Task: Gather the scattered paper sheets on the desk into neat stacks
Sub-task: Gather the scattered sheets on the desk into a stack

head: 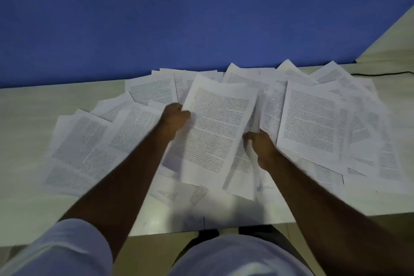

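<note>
Task is barely started, by the look of it: no neat stack anywhere yet, and printed sheets (309, 119) lie fanned w/ heavy overlap across most of the desk (26, 105), from the left cluster round to the far right. Only a small bundle (215, 132) is gathered so far, held tilted above the mess at centre. Left hand (175, 116) has its fingers curled round the bundle's left edge, thumb on top; right hand (261, 143) grips the lower right edge, fingers closed on it, though blur makes it hard to say how many sheets are in there, prob. a few. Left to do: pretty much everything, i.e. the left group, the back row along the blue wall (201, 18), the right spread. Edges: back sheets butt up against the wall, so no room to push that way; a cable (380, 73) runs at far right just behind the papers. Near edge has some sheets close to it, could slip off if swept toward the body. Best open room is bare desk at far left and front-left, good spot for a stack.
</note>
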